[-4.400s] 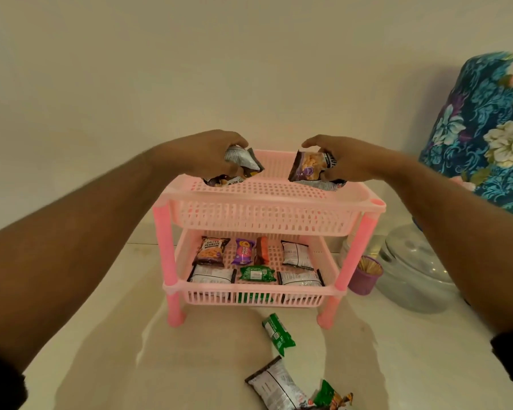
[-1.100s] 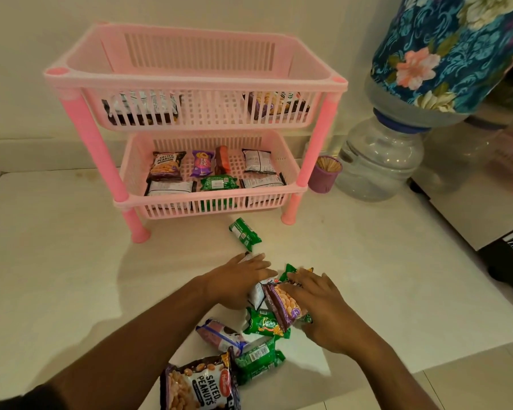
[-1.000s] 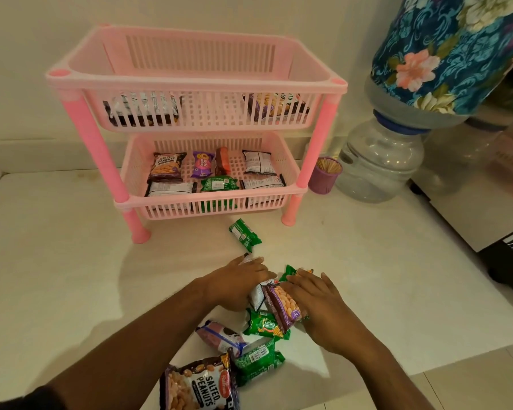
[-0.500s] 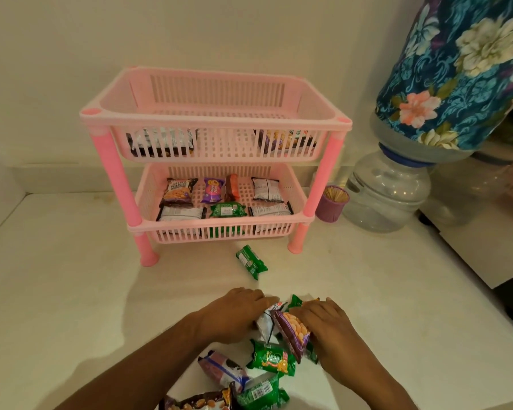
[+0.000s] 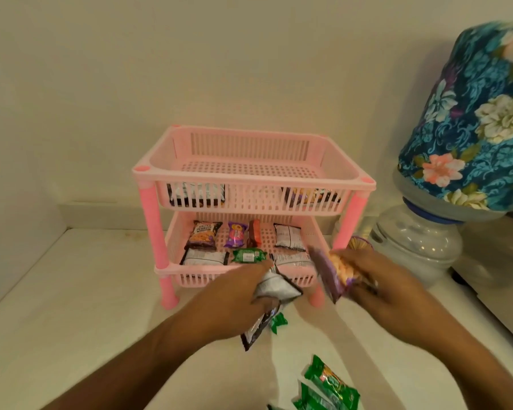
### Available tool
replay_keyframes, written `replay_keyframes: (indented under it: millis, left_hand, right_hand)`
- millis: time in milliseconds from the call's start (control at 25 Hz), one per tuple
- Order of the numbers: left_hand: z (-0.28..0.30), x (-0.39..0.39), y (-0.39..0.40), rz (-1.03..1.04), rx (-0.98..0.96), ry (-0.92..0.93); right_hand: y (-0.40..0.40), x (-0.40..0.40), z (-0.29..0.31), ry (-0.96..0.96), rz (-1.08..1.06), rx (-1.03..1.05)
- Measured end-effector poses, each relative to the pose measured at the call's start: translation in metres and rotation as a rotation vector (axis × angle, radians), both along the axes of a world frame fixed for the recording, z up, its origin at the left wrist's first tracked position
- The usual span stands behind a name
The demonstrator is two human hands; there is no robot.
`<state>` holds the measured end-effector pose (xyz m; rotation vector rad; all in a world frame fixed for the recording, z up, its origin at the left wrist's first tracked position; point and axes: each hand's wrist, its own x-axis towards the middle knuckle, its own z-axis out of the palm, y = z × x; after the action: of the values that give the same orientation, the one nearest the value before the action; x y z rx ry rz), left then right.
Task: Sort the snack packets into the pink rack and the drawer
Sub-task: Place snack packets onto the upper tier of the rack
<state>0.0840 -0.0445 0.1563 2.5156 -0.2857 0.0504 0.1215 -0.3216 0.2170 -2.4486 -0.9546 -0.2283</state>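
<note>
Left hand (image 5: pixel 234 294) grips silver-and-black packets (image 5: pixel 274 288); right hand (image 5: pixel 376 287) grips a purple packet (image 5: pixel 335 270) of orange snacks, both just in front of the pink rack (image 5: pixel 249 176); its top tier's middle is bare; green packets (image 5: pixel 329 386) lie on the surface (image 5: pixel 71 306) near its front edge.

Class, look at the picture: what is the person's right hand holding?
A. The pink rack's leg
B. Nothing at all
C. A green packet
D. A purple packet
D. The right hand grips a purple packet in front of the pink rack, while the green packets lie on the counter below.
</note>
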Motion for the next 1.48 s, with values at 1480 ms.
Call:
replay_keyframes:
  millis: [1480]
  left_hand:
    - [0.138,0.24,0.15,0.598,0.298,0.116]
  right_hand:
    - [0.146,0.316,0.072,-0.015,-0.56,-0.349]
